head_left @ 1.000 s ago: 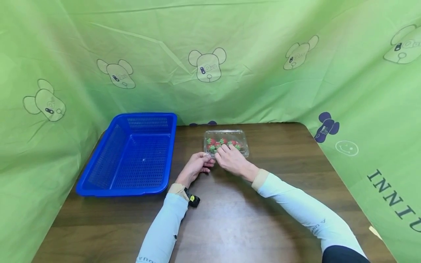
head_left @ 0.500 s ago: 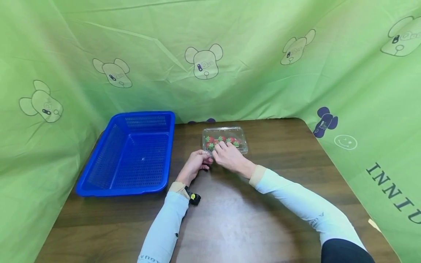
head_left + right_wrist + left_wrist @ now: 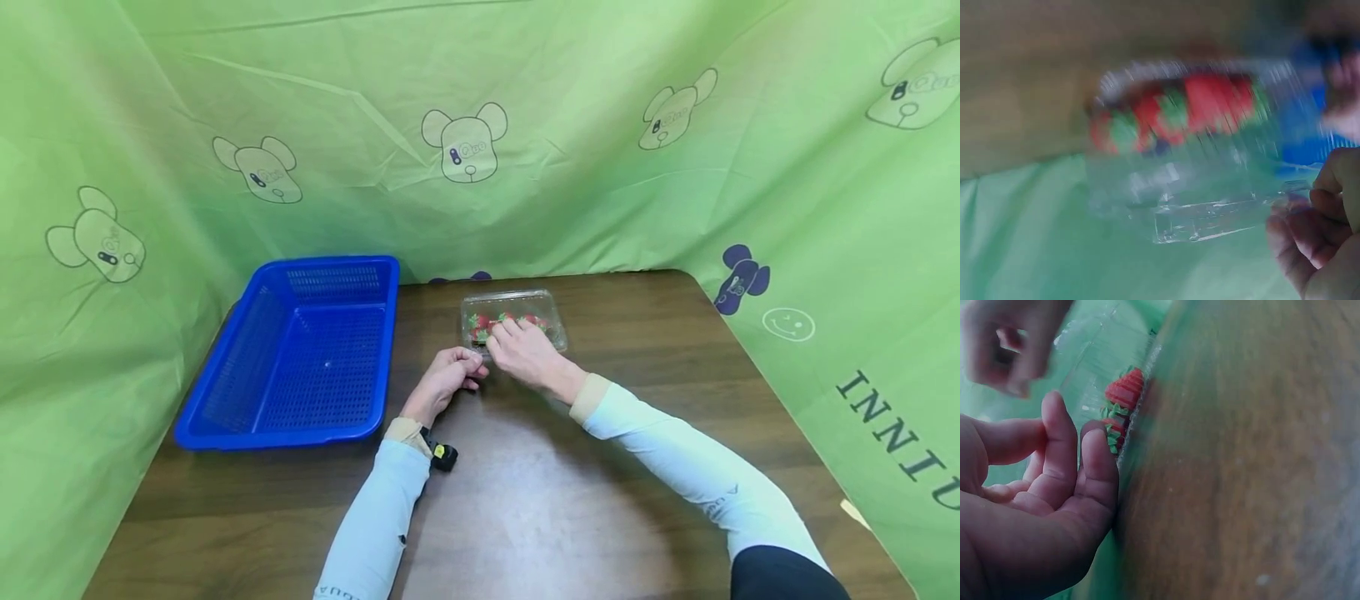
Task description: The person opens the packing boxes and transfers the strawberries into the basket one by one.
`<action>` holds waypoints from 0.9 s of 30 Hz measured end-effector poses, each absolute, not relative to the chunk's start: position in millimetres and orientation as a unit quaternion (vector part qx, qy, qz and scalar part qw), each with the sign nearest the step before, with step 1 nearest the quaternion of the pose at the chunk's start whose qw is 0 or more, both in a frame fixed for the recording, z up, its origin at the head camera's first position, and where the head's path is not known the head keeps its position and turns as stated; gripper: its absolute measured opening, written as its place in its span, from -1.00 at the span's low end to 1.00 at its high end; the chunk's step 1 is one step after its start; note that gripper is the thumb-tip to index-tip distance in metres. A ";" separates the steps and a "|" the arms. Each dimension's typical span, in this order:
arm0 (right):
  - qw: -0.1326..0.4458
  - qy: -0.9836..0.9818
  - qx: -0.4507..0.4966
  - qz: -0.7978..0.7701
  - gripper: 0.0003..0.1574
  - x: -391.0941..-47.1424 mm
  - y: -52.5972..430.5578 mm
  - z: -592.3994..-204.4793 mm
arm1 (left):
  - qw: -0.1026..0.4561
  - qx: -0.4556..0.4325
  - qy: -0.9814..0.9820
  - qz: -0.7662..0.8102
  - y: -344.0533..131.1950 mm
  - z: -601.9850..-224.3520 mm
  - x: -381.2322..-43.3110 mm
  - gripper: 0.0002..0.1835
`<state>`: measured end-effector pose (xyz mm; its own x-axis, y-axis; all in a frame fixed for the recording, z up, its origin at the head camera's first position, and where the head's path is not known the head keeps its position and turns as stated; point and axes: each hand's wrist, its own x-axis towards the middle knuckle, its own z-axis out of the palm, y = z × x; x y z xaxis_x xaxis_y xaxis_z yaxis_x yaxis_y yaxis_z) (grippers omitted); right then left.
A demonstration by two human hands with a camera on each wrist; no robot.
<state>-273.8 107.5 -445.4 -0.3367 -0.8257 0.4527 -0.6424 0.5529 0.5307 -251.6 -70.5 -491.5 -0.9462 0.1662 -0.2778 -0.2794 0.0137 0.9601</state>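
Note:
A clear plastic clamshell box (image 3: 512, 303) with several red strawberries (image 3: 478, 322) stands near the table's back edge. At its front left corner my left hand (image 3: 445, 379) pinches the rim between thumb and index finger, its other fingers loosely bent. My right hand (image 3: 528, 358) reaches over the box's front, fingers curled, and grips the lid's edge, as the right wrist view shows beside the lid's clear lip (image 3: 1204, 222). Strawberries (image 3: 1125, 389) show through the box wall in the left wrist view. The right hand covers part of the fruit, and motion blurs both wrist views.
A blue plastic basket (image 3: 390, 350) with perforated walls stands to the left of the box on the brown wooden table (image 3: 637, 500). Green printed cloth (image 3: 570, 200) hangs behind the table and at both sides.
Both hands stay at the box's front edge. Since half a second ago the right hand's fingers have shifted slightly; the box stays in place. The head view tilted a little earlier.

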 end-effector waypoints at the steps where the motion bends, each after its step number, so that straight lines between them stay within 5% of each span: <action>1: 0.354 -0.811 0.448 -0.127 -0.90 -274.4 107.2 -439.8 | 0.161 -0.039 0.695 0.700 -70.6 -490.7 -251.3 -0.95; 14: 0.319 -0.830 0.439 -0.131 -0.93 -283.3 105.5 -402.8 | 0.189 -0.017 0.706 0.683 -71.5 -488.9 -249.5 -0.82; 27: 0.313 -0.849 0.408 -0.119 -0.75 -303.8 96.1 -374.3 | 0.196 -0.006 0.704 0.682 -76.6 -491.3 -245.8 -0.84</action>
